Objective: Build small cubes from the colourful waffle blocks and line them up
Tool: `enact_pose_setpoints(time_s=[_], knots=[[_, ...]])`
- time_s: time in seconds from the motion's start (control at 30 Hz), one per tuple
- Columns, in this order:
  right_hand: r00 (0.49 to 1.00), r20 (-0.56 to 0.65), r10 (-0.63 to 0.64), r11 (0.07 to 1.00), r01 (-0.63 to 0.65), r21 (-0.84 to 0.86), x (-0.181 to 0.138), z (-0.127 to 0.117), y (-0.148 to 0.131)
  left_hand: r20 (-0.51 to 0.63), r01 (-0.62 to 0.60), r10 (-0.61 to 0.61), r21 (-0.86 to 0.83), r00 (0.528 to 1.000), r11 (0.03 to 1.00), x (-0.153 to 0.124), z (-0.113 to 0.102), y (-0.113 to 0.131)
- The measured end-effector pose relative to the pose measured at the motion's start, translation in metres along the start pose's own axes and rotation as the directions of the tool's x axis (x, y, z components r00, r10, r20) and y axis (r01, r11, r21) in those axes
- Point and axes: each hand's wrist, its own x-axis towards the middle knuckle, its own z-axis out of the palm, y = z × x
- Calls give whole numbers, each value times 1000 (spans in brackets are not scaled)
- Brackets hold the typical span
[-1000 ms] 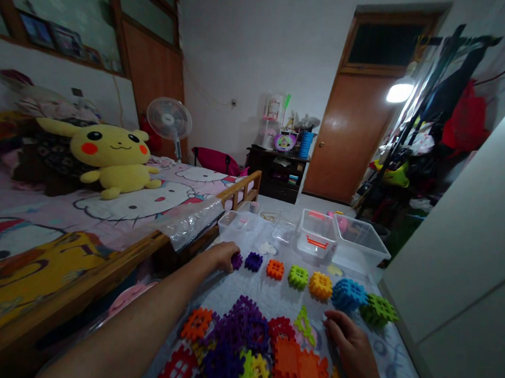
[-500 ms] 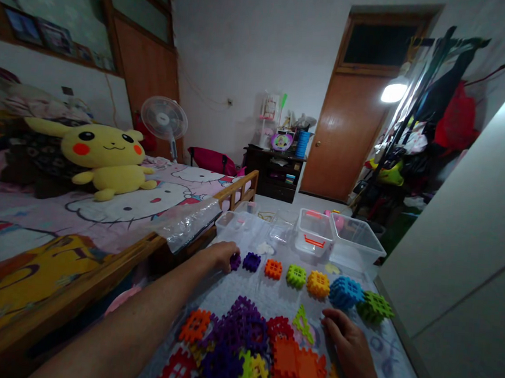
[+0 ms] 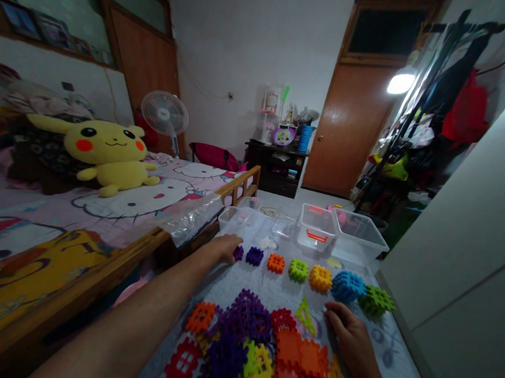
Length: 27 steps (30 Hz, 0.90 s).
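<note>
The left hand (image 3: 225, 250) is being kept palm down, with its fingertips (image 3: 232, 257) being pressed at a small purple waffle block (image 3: 238, 253). Whether that block is being grasped or only touched cannot be told. The block is lying squat, and no clear long axis is being shown. To the right of this grip, a row of waffle blocks is being displayed on a quilted grey cover (image 3: 245, 279), running rightward and slightly nearer the camera: purple, orange, green, yellow-orange, blue, then green.

The right hand (image 3: 348, 333) is being rested open on the cover, its fingers lightly curled, with nothing being held. Just left of it, a lime-green triangular piece (image 3: 306, 317) is being left lying, its long axis slanting from upper left to lower right. Between and below the two hands, a heap of mixed waffle blocks (image 3: 240, 351) is being spread. Beyond the left hand, clear plastic bins (image 3: 357, 241) are being kept on the floor.
</note>
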Motion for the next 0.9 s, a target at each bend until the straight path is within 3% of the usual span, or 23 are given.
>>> enact_pose_setpoints(time_s=[0.23, 0.43, 0.73, 0.9], knots=[[1000, 16, -5, 999, 4, 31, 1, 0, 3, -137, -22, 11, -83, 990, 996, -50, -17, 45], [999, 38, 0, 998, -3, 68, 2, 1, 4, -15, -56, 54, -158, 998, 986, -86, 9, 92], [999, 37, -14, 998, 12, 57, 2, 1, 5, 69, -38, 64, -329, 996, 944, -84, 35, 90], [1000, 17, 4, 999, -5, 45, 1, 0, 0, 19, -55, 67, -371, 998, 927, -91, 37, 92]])
